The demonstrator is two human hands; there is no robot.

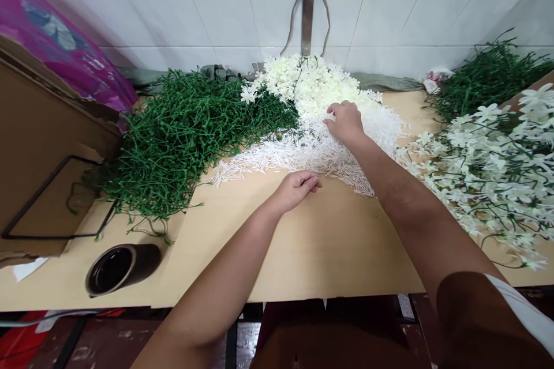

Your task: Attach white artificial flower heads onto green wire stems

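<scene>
My right hand [346,121] is over the near edge of the blossoms [320,83], thumb and fingers parted, probably to pick from the heap. My left hand [298,189] rests low in front of me, fingers curled in; I can't tell whether it pinches anything. The white sticks [255,160] spread between blossoms and bare table [303,259], seemingly so either hand reaches them easily. Green stems [186,115] are heaped to my left and stemmed flowers [497,167] to my right, which likely keeps the sorts apart. The cup [147,259] stands near the table's front edge, clear of my arms.
</scene>
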